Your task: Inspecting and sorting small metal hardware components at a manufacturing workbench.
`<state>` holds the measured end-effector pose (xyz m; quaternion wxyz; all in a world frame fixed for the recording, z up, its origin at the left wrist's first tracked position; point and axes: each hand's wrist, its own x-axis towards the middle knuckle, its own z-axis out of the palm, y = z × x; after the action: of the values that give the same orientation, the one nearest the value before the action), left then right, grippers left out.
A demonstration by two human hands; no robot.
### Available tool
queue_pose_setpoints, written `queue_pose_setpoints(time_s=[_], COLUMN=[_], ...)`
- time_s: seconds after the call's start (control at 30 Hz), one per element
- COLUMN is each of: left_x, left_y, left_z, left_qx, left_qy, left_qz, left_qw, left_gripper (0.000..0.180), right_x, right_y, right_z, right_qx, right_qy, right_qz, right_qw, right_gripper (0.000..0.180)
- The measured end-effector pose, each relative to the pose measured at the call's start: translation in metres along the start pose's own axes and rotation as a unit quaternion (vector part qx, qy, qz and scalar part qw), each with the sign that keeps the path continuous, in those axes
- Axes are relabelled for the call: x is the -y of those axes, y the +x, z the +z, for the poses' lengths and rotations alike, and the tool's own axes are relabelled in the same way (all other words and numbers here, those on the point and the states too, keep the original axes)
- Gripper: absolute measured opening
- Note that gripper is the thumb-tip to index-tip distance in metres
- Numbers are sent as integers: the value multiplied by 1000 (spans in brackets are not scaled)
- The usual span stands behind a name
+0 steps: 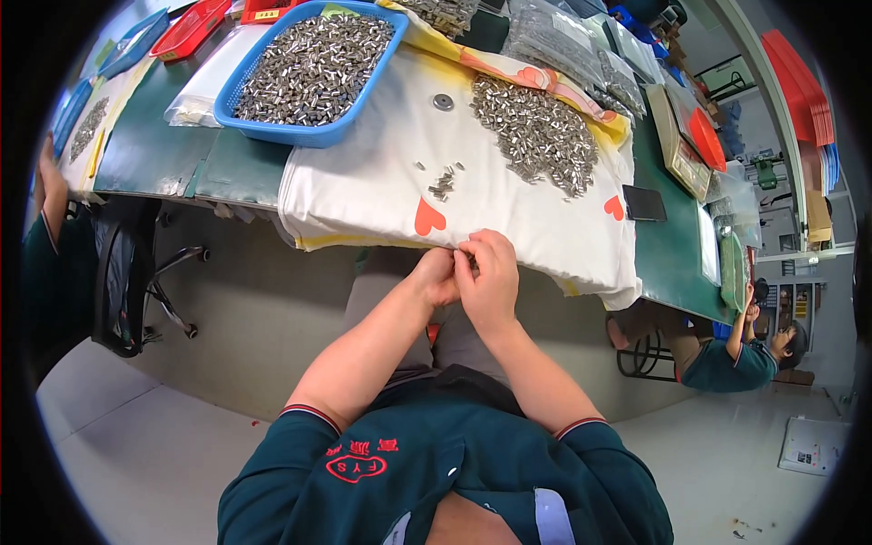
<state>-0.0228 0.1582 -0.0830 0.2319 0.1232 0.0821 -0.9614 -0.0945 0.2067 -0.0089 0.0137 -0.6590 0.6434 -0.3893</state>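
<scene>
My left hand [438,278] is closed at the front edge of a cloth-covered table, its fingers curled and mostly hidden. Against it my right hand [490,286] is closed too, thumb and fingertips pinched together. A bit of dark, metallic stuff shows between the two hands, too small to make out. Just beyond them, on the white cloth [363,195] with red hearts, lies a small group of short metal cylinders [442,185]. A large heap of similar metal cylinders [538,136] spreads farther right. A grey round disc [443,102] sits between the heap and a blue basket.
The blue basket [272,136], full of metal cylinders, stands at the back left. A black phone [644,203] lies right of the cloth. Plastic bags of parts [559,41] are behind. One co-worker [740,359] sits at right; another person's arm [52,186] shows at far left, near a chair [127,282].
</scene>
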Motion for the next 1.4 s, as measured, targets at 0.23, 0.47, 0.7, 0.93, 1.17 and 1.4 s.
queue_pose_setpoints(time_s=[0.23, 0.47, 0.7, 0.93, 1.17, 1.4], left_x=[-2, -6, -13, -17, -20, -23], left_y=[2, -11, -18, -22, -23, -28], left_z=[-3, 13, 9, 0, 7, 16], left_qx=[-36, -116, -155, -138, -146, -185], left_qy=[59, 77, 88, 81, 108, 85], left_qz=[12, 17, 9, 27, 30, 31], left_qw=[998, 990, 984, 987, 983, 978], left_gripper=[33, 35, 34, 30, 30, 31], right_x=[1, -10, -21, 1, -7, -1], right_y=[-23, 53, 100, 100, 88, 71], right_z=[-12, -2, 48, 63, 55, 53], right_qx=[24, 41, 38, 46, 53, 24], right_qy=[-23, 53, -53, -53, -45, -33], right_qz=[-62, -14, -41, -25, -15, -22], right_qw=[997, 998, 997, 997, 997, 999], right_gripper=[14, 14, 16, 12, 9, 7])
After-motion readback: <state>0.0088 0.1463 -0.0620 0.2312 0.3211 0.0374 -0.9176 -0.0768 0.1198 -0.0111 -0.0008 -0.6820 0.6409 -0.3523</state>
